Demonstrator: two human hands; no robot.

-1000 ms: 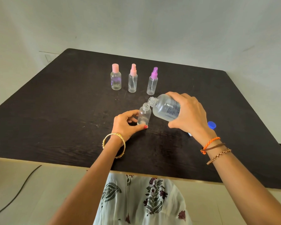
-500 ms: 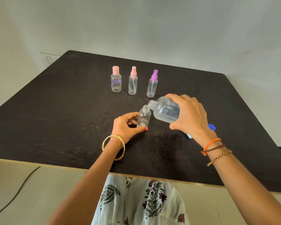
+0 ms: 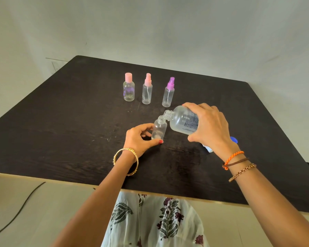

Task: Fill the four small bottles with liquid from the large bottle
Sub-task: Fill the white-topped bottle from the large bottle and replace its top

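Floral cloth [image 3: 153,221] shows at the bottom edge, nearest the camera, below the front edge of the dark surface [image 3: 61,139]. Beyond it the left hand [image 3: 138,138], with a gold bangle [image 3: 126,161] at the wrist, holds the open small bottle [image 3: 159,128] upright on the surface, fingers [image 3: 146,126] and thumb curled round its lower half. The right hand [image 3: 210,127], with cord bracelets [image 3: 236,163] on the wrist, grips the large bottle [image 3: 183,122], fingers wrapped over its labelled body; the bottle is tipped leftward, its uncapped mouth just above and beside the small bottle's neck. Compared with half a second ago, both grips and the tilt look much the same, the mouth perhaps slightly closer to the neck. A little liquid sits in the small bottle's base. A blue cap [image 3: 233,139] peeks out behind the right wrist. Farther back stand three capped bottles in a row: a pink-capped bottle [image 3: 128,90], a pink spray bottle [image 3: 147,90] and a purple spray bottle [image 3: 168,93].
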